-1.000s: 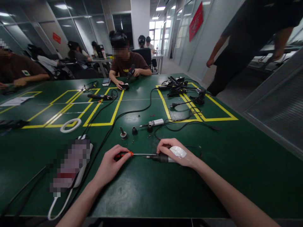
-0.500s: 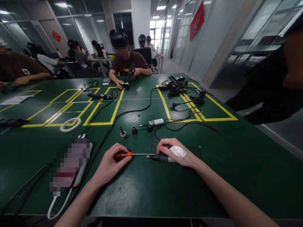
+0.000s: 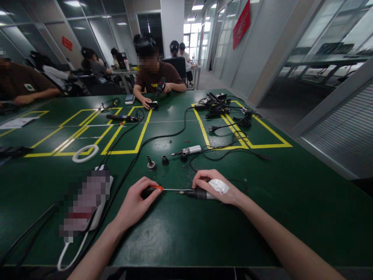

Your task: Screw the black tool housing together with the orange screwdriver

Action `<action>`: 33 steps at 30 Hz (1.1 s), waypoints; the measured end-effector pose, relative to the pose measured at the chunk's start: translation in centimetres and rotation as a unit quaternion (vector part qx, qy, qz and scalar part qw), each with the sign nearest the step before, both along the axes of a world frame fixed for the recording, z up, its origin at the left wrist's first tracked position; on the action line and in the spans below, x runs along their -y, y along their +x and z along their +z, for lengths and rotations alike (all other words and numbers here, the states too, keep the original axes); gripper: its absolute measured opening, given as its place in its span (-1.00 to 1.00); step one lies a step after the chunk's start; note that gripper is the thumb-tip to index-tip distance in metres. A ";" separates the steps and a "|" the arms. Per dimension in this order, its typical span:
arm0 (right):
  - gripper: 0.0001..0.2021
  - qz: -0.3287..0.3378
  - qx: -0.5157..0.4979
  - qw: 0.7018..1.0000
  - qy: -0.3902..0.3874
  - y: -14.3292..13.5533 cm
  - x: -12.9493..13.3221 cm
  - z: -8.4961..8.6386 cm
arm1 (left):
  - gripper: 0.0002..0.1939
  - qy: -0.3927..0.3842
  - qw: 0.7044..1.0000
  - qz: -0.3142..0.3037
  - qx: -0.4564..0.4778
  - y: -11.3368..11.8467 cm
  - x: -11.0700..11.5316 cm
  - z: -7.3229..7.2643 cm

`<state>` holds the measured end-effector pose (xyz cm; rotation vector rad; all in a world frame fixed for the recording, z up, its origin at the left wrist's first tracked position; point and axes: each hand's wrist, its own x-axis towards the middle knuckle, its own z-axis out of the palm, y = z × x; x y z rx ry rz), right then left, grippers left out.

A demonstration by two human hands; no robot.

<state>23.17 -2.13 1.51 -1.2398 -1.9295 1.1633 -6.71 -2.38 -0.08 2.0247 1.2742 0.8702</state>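
Note:
My left hand (image 3: 139,202) pinches the black and orange handle of a screwdriver (image 3: 177,189), whose thin metal shaft points right. Lying low over the table, my right hand (image 3: 214,184) is closed around what looks like a soldering iron (image 3: 201,193), with a pointed metal tip, black collar and silver body. The screwdriver's shaft runs along the iron's tip and reaches the collar near my right fingertips. Its end is hidden there, so contact cannot be made out. A white patch sits on the back of my right hand.
Beyond my hands are a silver tool with exposed innards (image 3: 190,150), a black collar (image 3: 164,160), a round metal part with a stem (image 3: 151,165) and small screws. A power strip (image 3: 97,217), tape roll (image 3: 85,153) and cable pile (image 3: 217,105) lie around. A co-worker (image 3: 159,76) sits opposite.
The screwdriver handle has turned in my left fingers, showing less orange now. A person in dark clothes at the right has left the view. My right hand stays in place.

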 end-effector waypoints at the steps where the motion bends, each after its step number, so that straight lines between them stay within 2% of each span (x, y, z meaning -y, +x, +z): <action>1: -0.79 0.000 0.002 1.000 -0.001 0.0 0.0 0.0 | -0.82 0.000 1.000 -0.001 0.001 0.0 0.0 0.0; 6: -0.79 0.000 -0.001 1.000 -0.009 0.0 0.1 0.3 | -0.87 -0.002 1.000 0.003 0.008 -0.1 0.1 0.1; 21: -0.80 0.001 -0.013 1.000 -0.005 0.0 0.0 0.1 | -0.75 -0.011 1.000 0.004 0.004 -0.1 -0.2 -0.2; 28: -0.79 0.003 -0.009 1.000 0.005 0.0 0.1 0.3 | -0.87 0.000 1.000 0.007 0.002 0.0 0.1 0.1; 33: -0.80 0.005 -0.014 1.000 0.004 0.1 -0.1 -0.1 | -0.86 -0.006 1.000 0.006 0.012 -0.2 -0.1 -0.1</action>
